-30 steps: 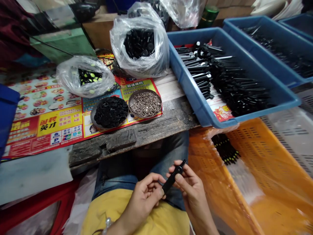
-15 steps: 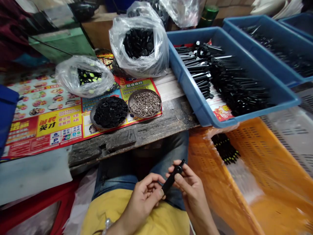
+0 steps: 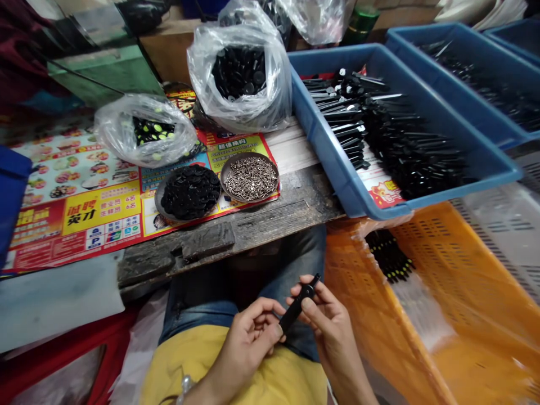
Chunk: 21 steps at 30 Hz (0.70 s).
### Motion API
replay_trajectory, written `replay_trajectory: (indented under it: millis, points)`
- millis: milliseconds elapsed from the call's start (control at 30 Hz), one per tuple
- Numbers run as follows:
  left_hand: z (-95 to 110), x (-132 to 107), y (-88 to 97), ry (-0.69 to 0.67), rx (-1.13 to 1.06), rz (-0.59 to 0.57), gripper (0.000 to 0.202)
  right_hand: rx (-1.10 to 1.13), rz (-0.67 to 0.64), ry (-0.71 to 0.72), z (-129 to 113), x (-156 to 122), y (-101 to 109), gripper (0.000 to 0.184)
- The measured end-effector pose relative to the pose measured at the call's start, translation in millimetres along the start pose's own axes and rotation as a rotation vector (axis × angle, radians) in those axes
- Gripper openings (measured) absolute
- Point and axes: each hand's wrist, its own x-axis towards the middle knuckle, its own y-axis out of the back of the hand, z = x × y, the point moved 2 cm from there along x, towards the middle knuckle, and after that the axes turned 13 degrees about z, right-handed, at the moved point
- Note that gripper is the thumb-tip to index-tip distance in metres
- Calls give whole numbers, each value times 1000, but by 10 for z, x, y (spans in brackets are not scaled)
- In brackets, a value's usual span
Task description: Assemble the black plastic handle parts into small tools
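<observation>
Above my lap, both hands hold a slim black plastic piece with a round disc near its upper end. It slants up to the right. My left hand pinches the lower end between thumb and fingers. Near the round part, my right hand grips the upper end, its thumb beside the disc. On the bench in front lie a dish of flat black discs and a dish of small metal screws.
A blue tray at right holds many long black pieces. Below it, an orange crate contains black pieces with yellow-green spots. Plastic bags of black parts and of yellow-green-topped parts stand behind the dishes. The wooden bench edge crosses before my knees.
Almost nothing differs. Both hands keep the same hold on the black piece, and the view has shifted very slightly.
</observation>
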Motion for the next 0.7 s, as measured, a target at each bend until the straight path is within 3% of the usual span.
replay_trajectory:
  millis: [233, 700]
  points:
    - [-10, 7, 5, 9, -9, 2, 42, 0, 28, -24, 0, 8, 9, 35]
    - [-2, 11, -4, 10, -11, -15, 42, -7, -46, -22, 37, 56, 59, 32]
